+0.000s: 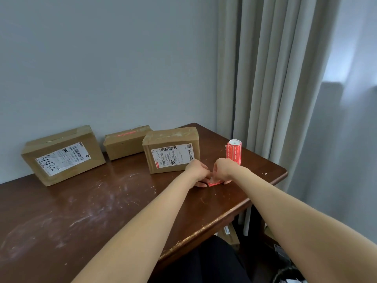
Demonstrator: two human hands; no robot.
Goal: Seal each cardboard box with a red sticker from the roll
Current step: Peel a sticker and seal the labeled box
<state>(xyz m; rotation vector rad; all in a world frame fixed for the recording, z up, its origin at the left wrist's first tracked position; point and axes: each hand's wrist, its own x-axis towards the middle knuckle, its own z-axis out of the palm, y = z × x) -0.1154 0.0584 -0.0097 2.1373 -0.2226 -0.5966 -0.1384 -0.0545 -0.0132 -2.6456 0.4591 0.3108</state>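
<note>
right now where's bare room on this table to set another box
Free: the front-left stretch of the brown wooden table, between the large labelled cardboard box and the near edge. Crowded: around the left hand, right hand and upright red sticker roll.

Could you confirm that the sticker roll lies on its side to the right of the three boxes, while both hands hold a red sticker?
Not quite: the head view shows the sticker roll standing upright, not on its side. It is right of the left box, middle box and right box, and the left hand and right hand hold the red sticker.
</note>
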